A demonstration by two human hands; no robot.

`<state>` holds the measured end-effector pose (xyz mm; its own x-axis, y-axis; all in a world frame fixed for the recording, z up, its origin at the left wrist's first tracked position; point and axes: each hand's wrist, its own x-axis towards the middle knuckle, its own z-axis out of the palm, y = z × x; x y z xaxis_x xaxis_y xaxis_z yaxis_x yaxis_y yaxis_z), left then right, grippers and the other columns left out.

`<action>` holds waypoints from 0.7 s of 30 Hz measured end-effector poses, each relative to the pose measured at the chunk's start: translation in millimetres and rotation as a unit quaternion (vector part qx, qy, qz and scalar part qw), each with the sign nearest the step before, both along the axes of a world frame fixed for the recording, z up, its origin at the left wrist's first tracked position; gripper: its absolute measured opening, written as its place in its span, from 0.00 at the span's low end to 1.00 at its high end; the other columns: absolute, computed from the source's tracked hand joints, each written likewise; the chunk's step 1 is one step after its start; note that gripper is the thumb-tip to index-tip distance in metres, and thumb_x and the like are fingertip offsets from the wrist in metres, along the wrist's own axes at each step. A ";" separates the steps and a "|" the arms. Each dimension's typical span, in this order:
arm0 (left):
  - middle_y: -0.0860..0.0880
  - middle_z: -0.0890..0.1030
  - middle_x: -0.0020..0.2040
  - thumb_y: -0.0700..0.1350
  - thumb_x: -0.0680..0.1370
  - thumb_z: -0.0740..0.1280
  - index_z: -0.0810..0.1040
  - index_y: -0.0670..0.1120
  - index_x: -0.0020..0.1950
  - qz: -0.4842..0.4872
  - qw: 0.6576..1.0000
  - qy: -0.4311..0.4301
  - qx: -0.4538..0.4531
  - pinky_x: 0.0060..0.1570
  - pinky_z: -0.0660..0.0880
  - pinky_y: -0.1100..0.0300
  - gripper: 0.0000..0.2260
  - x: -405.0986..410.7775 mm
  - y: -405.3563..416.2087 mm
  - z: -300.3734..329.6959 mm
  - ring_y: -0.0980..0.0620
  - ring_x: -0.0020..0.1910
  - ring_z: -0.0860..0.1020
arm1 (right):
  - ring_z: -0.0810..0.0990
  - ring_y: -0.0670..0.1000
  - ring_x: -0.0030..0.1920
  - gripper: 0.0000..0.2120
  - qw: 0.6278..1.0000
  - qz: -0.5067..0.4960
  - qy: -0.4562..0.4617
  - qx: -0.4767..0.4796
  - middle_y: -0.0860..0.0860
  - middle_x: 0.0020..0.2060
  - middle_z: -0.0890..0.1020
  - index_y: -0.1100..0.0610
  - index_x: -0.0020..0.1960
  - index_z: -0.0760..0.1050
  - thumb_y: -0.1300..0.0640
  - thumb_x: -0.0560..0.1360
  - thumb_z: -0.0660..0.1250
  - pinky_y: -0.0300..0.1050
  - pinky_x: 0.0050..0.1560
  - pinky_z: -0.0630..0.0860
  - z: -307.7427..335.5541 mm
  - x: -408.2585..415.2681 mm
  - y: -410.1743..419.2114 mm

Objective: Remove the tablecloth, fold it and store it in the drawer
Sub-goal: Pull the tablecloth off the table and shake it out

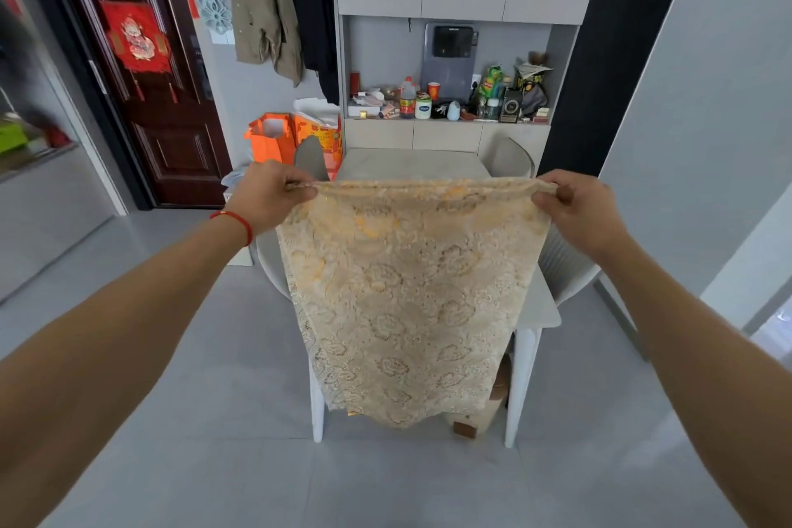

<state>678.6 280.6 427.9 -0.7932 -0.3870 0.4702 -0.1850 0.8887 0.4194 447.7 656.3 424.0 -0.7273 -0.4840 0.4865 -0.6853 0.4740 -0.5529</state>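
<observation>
A beige and gold lace tablecloth [407, 296] hangs in the air in front of me, doubled over along its top edge. My left hand [270, 195] pinches its upper left corner and my right hand [576, 206] pinches its upper right corner, both arms stretched out. The cloth drops down to about knee height and hides most of the white table [411, 163] behind it. A row of drawer fronts [445, 135] runs under the cluttered shelf at the back, all closed.
Grey chairs stand at the table's left [310, 156] and right [512, 159]. Orange gift bags [274, 139] sit on the floor by the wall. The shelf [450, 99] holds bottles, jars and a water dispenser. A dark red door [145, 69] is at left.
</observation>
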 end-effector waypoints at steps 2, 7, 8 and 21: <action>0.41 0.86 0.43 0.42 0.79 0.72 0.87 0.40 0.49 0.011 0.999 0.026 -0.023 0.50 0.78 0.50 0.07 -1.6 0.4 1.3 0.42 0.44 0.82 | 0.84 0.60 0.43 0.04 1.000 -0.006 0.003 -0.024 0.56 0.39 0.86 0.55 0.50 0.83 0.57 0.80 0.69 0.58 0.57 0.80 2.4 -0.1 -4.6; 0.38 0.84 0.41 0.42 0.81 0.68 0.84 0.37 0.47 0.010 0.999 -0.010 -0.039 0.48 0.76 0.49 0.10 -4.6 -10.1 3.1 0.39 0.43 0.80 | 0.84 0.62 0.43 0.05 0.999 -0.015 0.021 -0.021 0.58 0.39 0.86 0.58 0.48 0.84 0.57 0.78 0.72 0.62 0.63 0.76 12.8 -11.2 -9.4; 0.37 0.84 0.42 0.42 0.82 0.67 0.83 0.36 0.47 0.008 0.998 -0.031 -0.049 0.50 0.75 0.48 0.10 -5.9 -12.4 2.1 0.38 0.45 0.80 | 0.85 0.61 0.43 0.05 1.000 -0.011 0.026 -0.005 0.58 0.39 0.87 0.58 0.48 0.85 0.57 0.77 0.73 0.62 0.65 0.75 13.5 -13.5 -11.2; 0.44 0.80 0.41 0.44 0.83 0.65 0.79 0.43 0.46 -0.028 0.995 -0.098 -0.001 0.43 0.79 0.45 0.09 -11.8 -65.5 -18.2 0.42 0.41 0.82 | 0.88 0.52 0.46 0.08 0.999 0.021 -0.034 -0.023 0.53 0.43 0.89 0.56 0.54 0.87 0.59 0.75 0.76 0.54 0.56 0.84 10.8 -33.3 -49.2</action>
